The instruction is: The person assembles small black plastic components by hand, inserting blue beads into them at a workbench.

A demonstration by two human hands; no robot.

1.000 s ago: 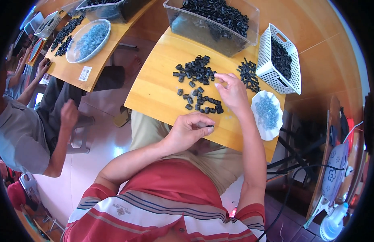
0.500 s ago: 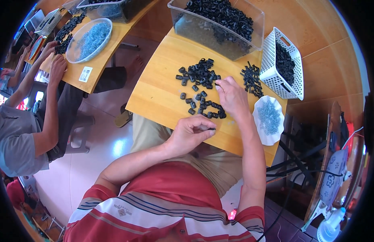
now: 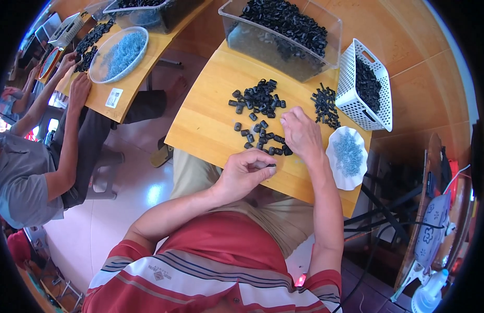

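Near the table's front edge my left hand (image 3: 247, 169) pinches a small black plastic piece (image 3: 272, 165) between thumb and fingers. My right hand (image 3: 303, 133) is over the table to the right of the loose black pieces, its thumb and fingertips drawn together. Anything between those fingertips is too small or hidden to make out. A heap of short, stubby black pieces (image 3: 258, 98) lies ahead, and several more black pieces (image 3: 261, 133) are scattered nearer to me. Thin black pin-like pieces (image 3: 325, 107) lie in a pile beyond my right hand.
A white scalloped dish (image 3: 334, 175) of tiny bluish spring-like bits stands right of my forearm. Behind are a white perforated basket (image 3: 351, 104) and a clear bin (image 3: 242, 44), both with black parts. At left, another person (image 3: 25, 172) works at a second table (image 3: 103, 107).
My right hand has drawn back slightly from the heap, toward me and a little right. My left hand stays nearly in place, still pinching the black piece.
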